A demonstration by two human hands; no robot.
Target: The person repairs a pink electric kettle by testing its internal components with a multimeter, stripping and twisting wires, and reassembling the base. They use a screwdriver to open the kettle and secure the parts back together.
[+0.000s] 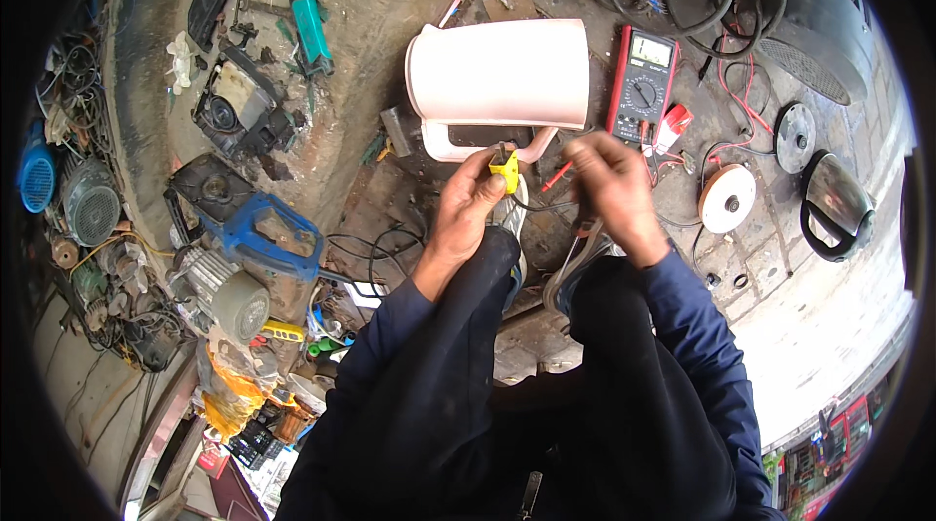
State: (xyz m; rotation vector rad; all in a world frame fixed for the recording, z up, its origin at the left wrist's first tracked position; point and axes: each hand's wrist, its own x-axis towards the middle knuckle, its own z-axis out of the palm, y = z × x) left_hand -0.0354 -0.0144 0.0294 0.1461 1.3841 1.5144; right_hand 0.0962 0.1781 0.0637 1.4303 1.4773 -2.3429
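My left hand (470,207) is closed on a yellow plug (504,172), pinched between thumb and fingers with its dark end upward. My right hand (616,192) is closed, with a red test probe (557,176) sticking out from its fingertips toward the plug. Just beyond both hands, a pale pink kettle body (497,73) lies on its side, its handle (448,145) toward me. A red-and-black multimeter (643,80) lies to the right of the kettle, its display lit. Below my right hand is a dark tool handle (585,226), partly hidden.
To the right lie a round white kettle base (727,198), a grey disc (795,138) and a black-and-silver lid (838,206). On the left are a blue power tool (261,233), a motor (222,293) and a teal tool (310,31). Black cables (375,253) trail nearby.
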